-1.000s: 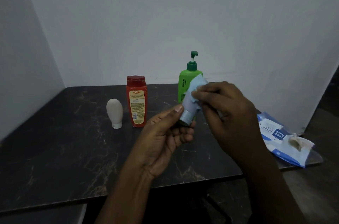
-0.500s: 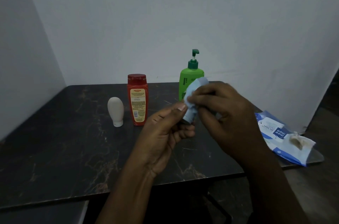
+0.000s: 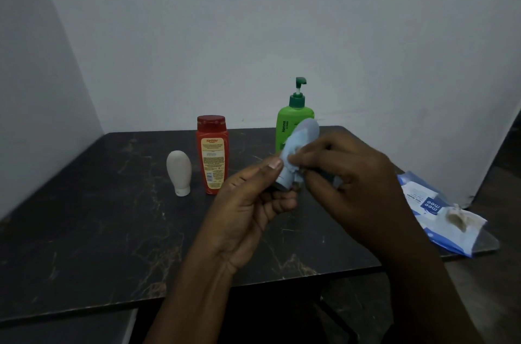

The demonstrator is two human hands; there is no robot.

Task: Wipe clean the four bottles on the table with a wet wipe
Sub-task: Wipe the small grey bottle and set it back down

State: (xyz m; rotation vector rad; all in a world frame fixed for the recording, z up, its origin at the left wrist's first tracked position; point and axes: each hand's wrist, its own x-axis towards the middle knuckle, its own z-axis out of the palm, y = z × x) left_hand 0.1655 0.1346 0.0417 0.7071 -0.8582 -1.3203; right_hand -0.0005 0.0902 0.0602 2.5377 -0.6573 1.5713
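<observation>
Above the front half of the table, the left hand is gripping the capped lower end of a small blue bottle, thumb pressing on one side and curled fingers closing on the other. The right hand is coming in from the right and pinching across the bottle's middle with bent fingers. The wet wipe is presumably lying under those fingertips, but it is too blurred to make out. The bottle's long axis is tilting, cap down toward the left palm and base rising up and away toward the back edge, so any wiping stroke is likely running along that line, with the right hand as the nearer one. Behind it, a green pump bottle is standing near the back edge. A red bottle and a white bottle are standing to its left, well apart from both hands. At the right edge a pack of wipes is lying with a used wipe on top.
</observation>
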